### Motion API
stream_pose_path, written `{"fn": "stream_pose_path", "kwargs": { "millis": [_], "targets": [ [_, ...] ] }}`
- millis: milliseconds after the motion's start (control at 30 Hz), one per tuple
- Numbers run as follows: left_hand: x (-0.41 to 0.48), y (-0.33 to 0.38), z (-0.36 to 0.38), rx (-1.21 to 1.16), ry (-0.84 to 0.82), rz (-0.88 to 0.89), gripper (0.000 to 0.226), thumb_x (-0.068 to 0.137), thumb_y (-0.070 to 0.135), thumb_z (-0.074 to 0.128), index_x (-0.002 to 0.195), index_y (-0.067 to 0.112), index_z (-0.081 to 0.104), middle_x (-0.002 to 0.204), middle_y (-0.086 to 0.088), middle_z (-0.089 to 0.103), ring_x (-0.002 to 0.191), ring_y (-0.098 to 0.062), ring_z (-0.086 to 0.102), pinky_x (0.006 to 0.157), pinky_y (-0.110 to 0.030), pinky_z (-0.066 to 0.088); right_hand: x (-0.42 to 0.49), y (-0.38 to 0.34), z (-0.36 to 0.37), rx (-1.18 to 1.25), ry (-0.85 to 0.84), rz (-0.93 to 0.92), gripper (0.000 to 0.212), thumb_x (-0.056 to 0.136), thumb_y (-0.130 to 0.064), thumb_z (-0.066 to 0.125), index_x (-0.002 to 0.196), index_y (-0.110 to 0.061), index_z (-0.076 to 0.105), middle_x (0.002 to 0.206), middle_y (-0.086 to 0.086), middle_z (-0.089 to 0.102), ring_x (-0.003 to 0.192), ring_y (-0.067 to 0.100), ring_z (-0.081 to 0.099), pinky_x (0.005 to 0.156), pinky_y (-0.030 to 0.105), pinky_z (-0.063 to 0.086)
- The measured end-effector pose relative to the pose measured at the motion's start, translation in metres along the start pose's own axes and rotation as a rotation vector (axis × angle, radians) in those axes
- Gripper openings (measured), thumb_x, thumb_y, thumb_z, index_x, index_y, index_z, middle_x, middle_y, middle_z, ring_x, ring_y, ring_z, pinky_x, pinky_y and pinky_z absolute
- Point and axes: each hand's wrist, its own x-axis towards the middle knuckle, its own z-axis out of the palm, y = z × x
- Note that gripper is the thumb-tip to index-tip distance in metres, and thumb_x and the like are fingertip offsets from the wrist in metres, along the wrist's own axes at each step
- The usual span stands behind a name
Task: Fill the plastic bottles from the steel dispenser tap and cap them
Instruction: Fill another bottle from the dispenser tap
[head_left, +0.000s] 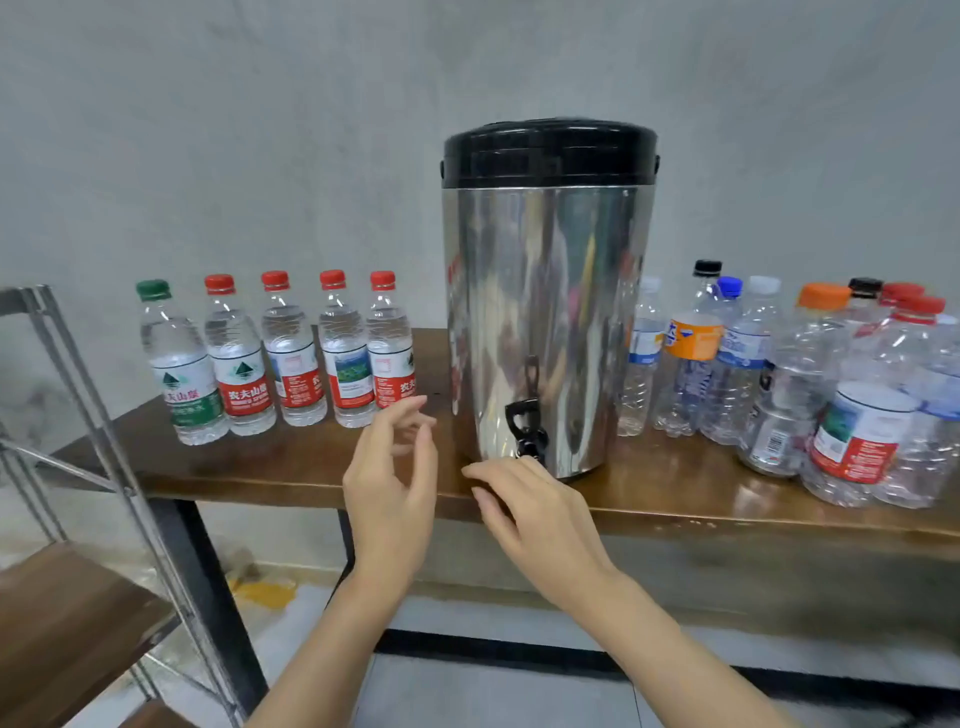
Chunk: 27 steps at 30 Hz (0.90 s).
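Note:
A steel dispenser (545, 312) with a black lid stands mid-table, its black tap (527, 423) low at the front. Left of it stands a row of several capped bottles holding water, one green-capped (176, 364) and the others red-capped (392, 348). On the right sits a cluster of several empty capped bottles (810, 384). My left hand (392, 483) hovers with fingers apart, just in front of the rightmost filled bottle. My right hand (524, 504) is below the tap at the table's front edge, fingers spread, holding nothing.
The brown wooden table (291, 467) has a black metal frame and runs along a grey wall. A metal-framed shelf with wooden boards (67, 613) stands at the left. A yellow stain marks the floor under the table.

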Motion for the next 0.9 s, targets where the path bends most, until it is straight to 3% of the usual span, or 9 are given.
{"fn": "stream_pose_path", "kwargs": {
  "millis": [133, 300, 400, 533, 633, 767, 900],
  "targets": [
    [-0.015, 0.045, 0.046, -0.143, -0.079, 0.125, 0.024, 0.098, 0.017, 0.05, 0.121, 0.019, 0.058, 0.101, 0.0, 0.067, 0.093, -0.007, 0.063, 0.079, -0.013, 0.046, -0.023, 0.034, -0.052, -0.08, 0.103, 0.052, 0.021, 0.098, -0.02, 0.052, 0.111, -0.017, 0.068, 0.105, -0.01, 0.068, 0.091, 0.009, 0.06, 0.072, 0.023, 0.052],
    [-0.043, 0.064, 0.129, -0.219, -0.296, 0.123, 0.029, 0.1, 0.025, 0.045, 0.128, 0.026, 0.053, 0.105, 0.009, 0.061, 0.093, -0.008, 0.06, 0.078, -0.021, 0.05, -0.05, 0.092, -0.107, -0.254, 0.162, 0.242, 0.022, 0.097, -0.022, 0.053, 0.115, -0.019, 0.067, 0.11, -0.009, 0.067, 0.098, 0.009, 0.057, 0.074, 0.024, 0.052],
    [-0.058, 0.056, 0.18, -0.113, -0.453, 0.129, 0.033, 0.1, 0.026, 0.045, 0.133, 0.022, 0.05, 0.113, 0.012, 0.055, 0.105, -0.012, 0.056, 0.088, -0.028, 0.049, -0.062, 0.119, -0.132, -0.312, 0.193, 0.369, 0.027, 0.093, -0.014, 0.063, 0.12, -0.019, 0.064, 0.114, -0.006, 0.065, 0.102, 0.012, 0.055, 0.072, 0.029, 0.053],
    [-0.067, 0.034, 0.234, 0.129, -0.571, 0.179, 0.037, 0.097, 0.015, 0.055, 0.134, 0.011, 0.051, 0.127, -0.004, 0.058, 0.119, -0.022, 0.048, 0.103, -0.041, 0.044, -0.063, 0.147, -0.158, -0.356, 0.246, 0.491, 0.039, 0.091, -0.013, 0.064, 0.13, -0.018, 0.057, 0.126, 0.0, 0.058, 0.113, 0.02, 0.052, 0.083, 0.037, 0.053],
    [-0.069, 0.02, 0.252, 0.259, -0.618, 0.187, 0.039, 0.099, 0.021, 0.052, 0.137, 0.012, 0.049, 0.134, -0.005, 0.053, 0.125, -0.024, 0.045, 0.109, -0.037, 0.037, -0.052, 0.166, -0.177, -0.434, 0.332, 0.515, 0.046, 0.089, -0.011, 0.064, 0.133, -0.015, 0.052, 0.131, 0.006, 0.051, 0.114, 0.027, 0.048, 0.086, 0.043, 0.052],
    [-0.072, 0.012, 0.259, 0.29, -0.626, 0.242, 0.041, 0.101, 0.029, 0.042, 0.139, 0.013, 0.047, 0.14, -0.004, 0.048, 0.13, -0.02, 0.037, 0.112, -0.037, 0.033, -0.019, 0.195, -0.205, -0.603, 0.461, 0.505, 0.05, 0.087, -0.01, 0.065, 0.135, -0.011, 0.049, 0.139, 0.015, 0.045, 0.117, 0.033, 0.041, 0.096, 0.046, 0.043],
    [-0.073, 0.011, 0.26, 0.26, -0.64, 0.213, 0.039, 0.102, 0.026, 0.045, 0.139, 0.013, 0.047, 0.139, -0.003, 0.048, 0.132, -0.02, 0.037, 0.115, -0.039, 0.034, 0.01, 0.22, -0.222, -0.692, 0.45, 0.56, 0.047, 0.093, -0.014, 0.059, 0.139, -0.012, 0.047, 0.15, 0.018, 0.037, 0.131, 0.038, 0.036, 0.106, 0.048, 0.036]
  ]
}}
